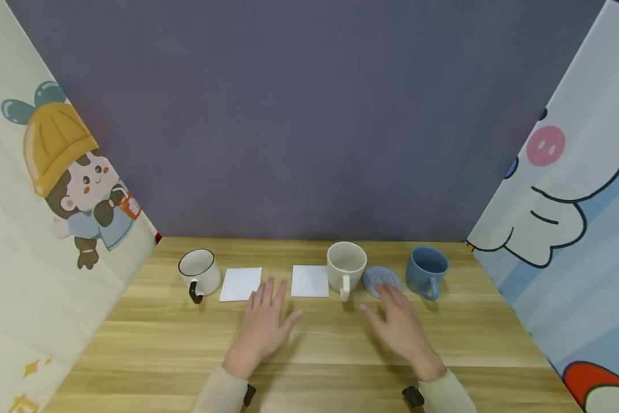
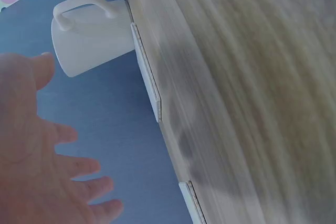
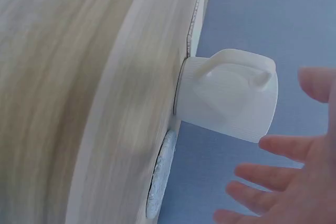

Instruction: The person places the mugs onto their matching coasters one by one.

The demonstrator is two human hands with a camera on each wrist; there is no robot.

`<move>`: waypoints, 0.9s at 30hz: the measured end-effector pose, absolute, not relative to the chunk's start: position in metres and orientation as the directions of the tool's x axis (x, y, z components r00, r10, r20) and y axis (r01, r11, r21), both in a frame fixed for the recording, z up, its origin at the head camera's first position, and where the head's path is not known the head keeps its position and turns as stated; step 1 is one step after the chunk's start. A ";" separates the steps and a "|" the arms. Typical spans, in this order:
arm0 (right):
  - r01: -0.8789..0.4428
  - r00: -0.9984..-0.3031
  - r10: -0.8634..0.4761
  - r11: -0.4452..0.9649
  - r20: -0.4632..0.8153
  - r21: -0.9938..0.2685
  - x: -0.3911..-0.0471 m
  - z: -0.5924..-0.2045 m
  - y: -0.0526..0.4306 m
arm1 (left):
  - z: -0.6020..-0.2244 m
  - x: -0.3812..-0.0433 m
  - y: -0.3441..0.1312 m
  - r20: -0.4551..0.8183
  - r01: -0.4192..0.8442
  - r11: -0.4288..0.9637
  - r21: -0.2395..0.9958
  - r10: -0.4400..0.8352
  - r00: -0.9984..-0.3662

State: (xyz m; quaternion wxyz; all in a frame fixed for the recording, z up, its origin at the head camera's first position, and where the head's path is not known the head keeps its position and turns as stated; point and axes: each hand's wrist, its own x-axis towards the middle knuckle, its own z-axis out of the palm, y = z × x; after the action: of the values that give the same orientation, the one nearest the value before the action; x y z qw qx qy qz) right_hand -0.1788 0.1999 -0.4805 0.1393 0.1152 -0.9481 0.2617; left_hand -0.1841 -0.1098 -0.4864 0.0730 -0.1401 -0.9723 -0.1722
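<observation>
My left hand point(image 1: 264, 327) hovers over the table with its fingers spread, its fingertips near a white square coaster point(image 1: 241, 284). Spread as well, my right hand point(image 1: 399, 327) reaches toward a round blue-grey coaster point(image 1: 381, 280), its fingertips overlapping the edge in the head view. Neither hand holds anything. Between them stands an upright white mug point(image 1: 346, 265), handle toward me, beside a second white square coaster point(image 1: 310, 281). A blue mug point(image 1: 426, 272) stands right of the round coaster. At the left is a white mug with a black rim and handle point(image 1: 199, 273).
The wooden table point(image 1: 319, 367) ends at a dark grey-blue wall panel point(image 1: 309, 126) behind the mugs. Cartoon-printed sheets stand on both sides, one with a yellow-hatted figure point(image 1: 87, 183) on the left, one with a pink-nosed white animal point(image 1: 572, 155) on the right.
</observation>
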 end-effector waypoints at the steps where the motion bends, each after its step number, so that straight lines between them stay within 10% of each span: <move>1: -0.293 -0.933 -0.137 0.826 0.332 -0.482 -0.179 -0.480 0.199 | -0.487 -0.184 -0.110 0.198 0.301 0.898 0.321 0.248 -0.948; 27: -0.010 -0.995 0.090 0.232 0.032 -0.973 -0.199 -0.468 0.182 | -0.489 -0.214 -0.114 0.205 0.228 0.743 0.629 0.125 -0.971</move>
State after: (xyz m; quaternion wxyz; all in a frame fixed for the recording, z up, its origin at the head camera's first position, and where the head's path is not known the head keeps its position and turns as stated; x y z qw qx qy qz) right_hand -0.1992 0.1822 -0.4680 0.0402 -0.0254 -0.7840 0.6190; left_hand -0.2136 -0.1141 -0.4893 0.0747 -0.0949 -0.9306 -0.3456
